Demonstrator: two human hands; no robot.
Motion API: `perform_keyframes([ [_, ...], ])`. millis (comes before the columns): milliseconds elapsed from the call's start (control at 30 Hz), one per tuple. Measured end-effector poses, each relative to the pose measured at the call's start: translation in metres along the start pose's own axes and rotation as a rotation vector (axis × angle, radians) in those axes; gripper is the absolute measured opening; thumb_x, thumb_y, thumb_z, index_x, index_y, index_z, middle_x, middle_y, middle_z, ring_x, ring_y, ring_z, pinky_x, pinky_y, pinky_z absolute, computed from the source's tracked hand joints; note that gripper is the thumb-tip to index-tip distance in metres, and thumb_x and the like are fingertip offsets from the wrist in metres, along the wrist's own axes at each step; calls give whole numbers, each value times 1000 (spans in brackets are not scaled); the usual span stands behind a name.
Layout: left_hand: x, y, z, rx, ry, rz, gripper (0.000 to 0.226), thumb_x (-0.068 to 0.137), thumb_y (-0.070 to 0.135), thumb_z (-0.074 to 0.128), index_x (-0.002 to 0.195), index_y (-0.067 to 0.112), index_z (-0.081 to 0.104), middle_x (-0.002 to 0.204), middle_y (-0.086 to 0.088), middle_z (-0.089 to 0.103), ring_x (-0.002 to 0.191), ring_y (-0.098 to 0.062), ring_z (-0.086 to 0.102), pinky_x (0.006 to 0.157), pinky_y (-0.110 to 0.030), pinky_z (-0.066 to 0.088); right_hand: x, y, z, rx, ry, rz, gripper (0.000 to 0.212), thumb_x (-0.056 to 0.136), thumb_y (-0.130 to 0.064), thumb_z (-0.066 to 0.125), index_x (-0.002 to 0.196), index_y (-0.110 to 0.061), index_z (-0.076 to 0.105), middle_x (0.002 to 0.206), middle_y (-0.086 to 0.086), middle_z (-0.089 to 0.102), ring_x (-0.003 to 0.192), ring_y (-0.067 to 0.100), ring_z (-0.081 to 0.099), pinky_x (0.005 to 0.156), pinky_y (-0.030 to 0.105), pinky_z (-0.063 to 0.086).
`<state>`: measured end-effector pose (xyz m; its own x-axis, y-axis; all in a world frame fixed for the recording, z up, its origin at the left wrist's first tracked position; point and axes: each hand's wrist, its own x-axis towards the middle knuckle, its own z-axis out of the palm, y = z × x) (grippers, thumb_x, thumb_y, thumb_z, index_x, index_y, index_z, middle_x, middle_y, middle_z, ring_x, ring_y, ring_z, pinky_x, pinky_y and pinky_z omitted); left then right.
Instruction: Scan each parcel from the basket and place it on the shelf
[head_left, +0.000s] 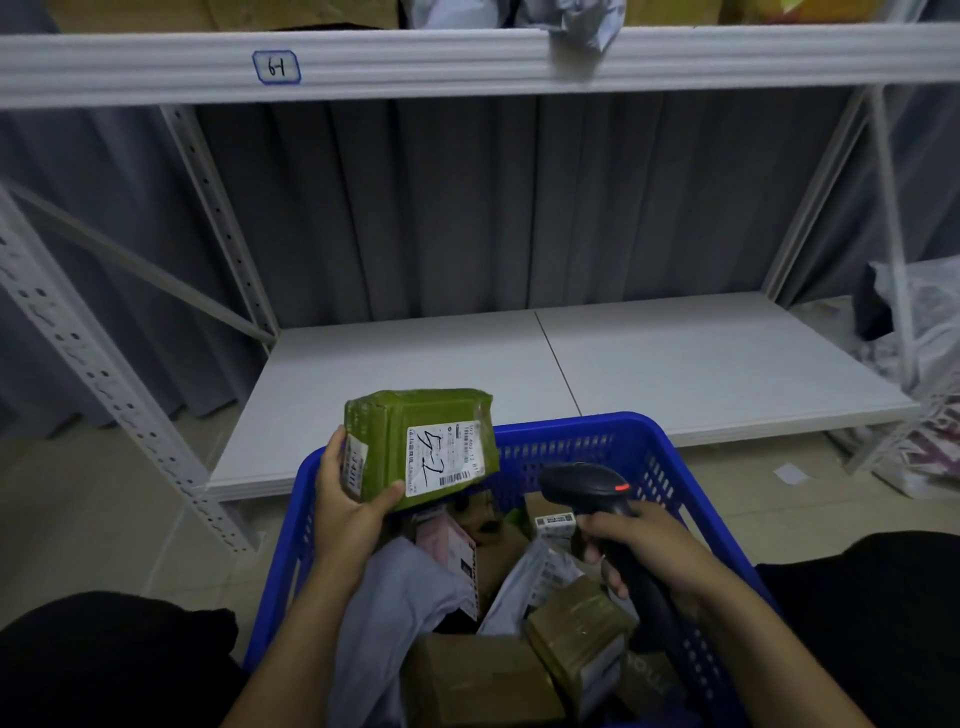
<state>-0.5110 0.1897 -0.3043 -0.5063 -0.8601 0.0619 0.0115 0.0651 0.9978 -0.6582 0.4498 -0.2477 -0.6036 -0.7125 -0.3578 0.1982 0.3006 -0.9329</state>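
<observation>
Left of the frame's centre, the left hand (345, 506) grips a green parcel (379, 441), thumb curled over its lower edge and fingers wrapped round its left end. The parcel is held tilted above the basket's (597, 422) far-left corner, its white label (444, 457) facing the camera. At lower right, the right hand (654, 545) is closed round the handle of a black scanner (582, 483), whose head sits just right of the parcel, apart from it. Boxes and grey bags (395, 597) fill the blue basket. Beyond it, mid-frame, lies the white shelf board (701, 364)
</observation>
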Motion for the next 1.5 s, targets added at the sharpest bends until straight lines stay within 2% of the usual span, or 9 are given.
perform_keyframes([
  [333, -2, 0, 1, 35, -20, 31, 93, 73, -11, 72, 145, 33, 33, 147, -1, 39, 132, -21, 41, 96, -36, 45, -2, -5, -3, -125, -127, 30, 13, 93, -17, 61, 86, -6, 61, 67, 8, 64, 46, 14, 54, 51, 27, 45],
  [500, -3, 0, -1, 17, -37, 19, 93, 73, -8, 73, 144, 38, 34, 145, 2, 42, 130, -21, 44, 102, -49, 46, -1, -4, -1, -136, -140, 45, 16, 91, -20, 64, 88, -5, 60, 68, 9, 64, 48, 16, 54, 51, 29, 45],
  [667, -8, 6, -1, -24, -37, 20, 91, 76, -9, 71, 147, 30, 30, 145, 0, 41, 130, -21, 44, 95, -37, 47, -2, -8, 1, -112, -126, 52, 12, 91, -17, 63, 89, -5, 60, 70, 10, 64, 49, 16, 54, 50, 28, 45],
  [833, -13, 20, 2, -78, -27, -17, 85, 82, 0, 70, 148, 31, 27, 142, -6, 46, 119, -21, 53, 79, -24, 48, -2, -14, 3, -93, -7, -15, 17, 90, -18, 65, 88, -1, 65, 65, 10, 67, 50, 18, 59, 51, 29, 49],
  [933, -15, 39, 11, -111, -52, -46, 78, 87, 10, 66, 150, 32, 24, 129, -6, 56, 100, -12, 61, 71, -21, 48, 5, -23, 4, -87, 149, -136, 12, 87, -19, 69, 89, -8, 67, 75, 9, 70, 68, 20, 66, 68, 34, 52],
  [1167, -13, 103, 15, -260, -67, -130, 65, 94, 27, 58, 148, 40, 23, 108, 2, 67, 100, -21, 66, 97, -49, 49, 19, -62, 15, -33, 252, -331, 17, 83, -16, 73, 99, -12, 69, 80, 1, 75, 79, 17, 71, 67, 28, 50],
  [1267, -1, 134, -2, -160, -138, -55, 79, 85, 47, 65, 144, 57, 13, 131, 1, 57, 112, -22, 61, 100, -52, 47, 17, -88, 25, 25, 238, -381, 20, 79, -20, 77, 95, -10, 71, 82, 12, 75, 89, 35, 70, 81, 46, 55],
  [1367, 8, 171, -24, 39, -219, 85, 89, 53, 78, 71, 114, 86, 7, 160, 9, 18, 137, -26, 39, 106, -54, 40, 11, -125, 38, 60, 243, -485, 36, 65, -34, 86, 92, -14, 72, 92, 17, 74, 99, 41, 66, 94, 57, 51],
  [1500, 16, 224, -48, 144, -330, 156, 110, 59, 78, 67, 139, 65, -8, 159, 8, 20, 130, -21, 46, 81, -28, 56, -2, -179, 58, 68, 240, -603, 16, 81, -22, 77, 95, -20, 71, 89, 8, 73, 91, 28, 68, 87, 45, 55],
])
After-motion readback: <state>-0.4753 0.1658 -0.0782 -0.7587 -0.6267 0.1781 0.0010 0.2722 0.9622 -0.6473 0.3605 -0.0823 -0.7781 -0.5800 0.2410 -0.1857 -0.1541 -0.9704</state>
